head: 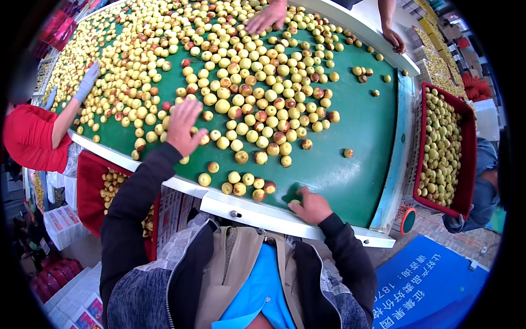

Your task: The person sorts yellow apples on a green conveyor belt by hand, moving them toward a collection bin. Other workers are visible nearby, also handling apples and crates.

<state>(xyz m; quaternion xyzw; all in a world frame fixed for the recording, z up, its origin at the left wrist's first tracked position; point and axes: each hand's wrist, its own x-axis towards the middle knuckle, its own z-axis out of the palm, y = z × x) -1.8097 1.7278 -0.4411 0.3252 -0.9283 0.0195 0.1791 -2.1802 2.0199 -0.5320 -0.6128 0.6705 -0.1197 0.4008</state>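
Observation:
Many yellow-green and red-blotched jujubes lie on a green conveyor belt in front of me. My left hand is over the near left part of the belt, palm down with fingers spread, touching or just above the fruit. By the near edge, my right hand has its thumb and index finger around a greenish jujube, mostly covered by the hand. A small group of jujubes sits along the near edge between my hands.
A white metal rail borders the belt. Red-lined crates of jujubes stand at the right and lower left. Across the belt are another person's hands; a gloved hand reaches in from the left. A blue sign bears writing.

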